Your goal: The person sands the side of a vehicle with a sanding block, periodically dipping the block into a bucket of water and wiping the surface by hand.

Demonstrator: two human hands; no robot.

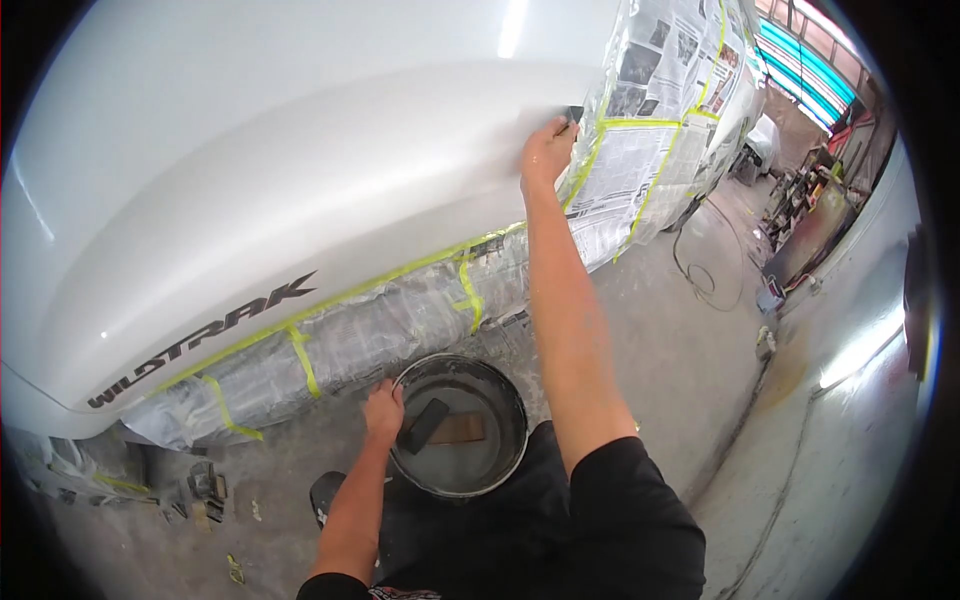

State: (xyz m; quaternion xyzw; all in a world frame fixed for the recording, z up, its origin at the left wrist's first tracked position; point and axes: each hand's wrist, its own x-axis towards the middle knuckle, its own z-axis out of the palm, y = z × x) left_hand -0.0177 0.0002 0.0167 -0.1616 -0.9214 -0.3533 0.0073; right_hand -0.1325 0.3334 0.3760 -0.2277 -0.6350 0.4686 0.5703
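Observation:
My right hand [546,155] is pressed to the white vehicle panel [380,130], its fingers closed on a piece of dark sandpaper [575,115] beside the masked edge. Around that spot the panel looks dull grey. Lower down, my left hand [383,408] grips the rim of a black bucket [522,425] at its left side, where the thin wire handle rises. Inside the bucket, in greyish water, are a dark block [425,426] and a brown flat piece [462,428].
Newspaper [625,170] with yellow tape covers the panel's right side; taped plastic [385,305] wraps the sill below dark WILDSTRAK lettering [205,338]. A cable [712,285] lies looped on the concrete floor. Small dark parts [207,488] sit at lower left; clutter [805,205] lines the right wall.

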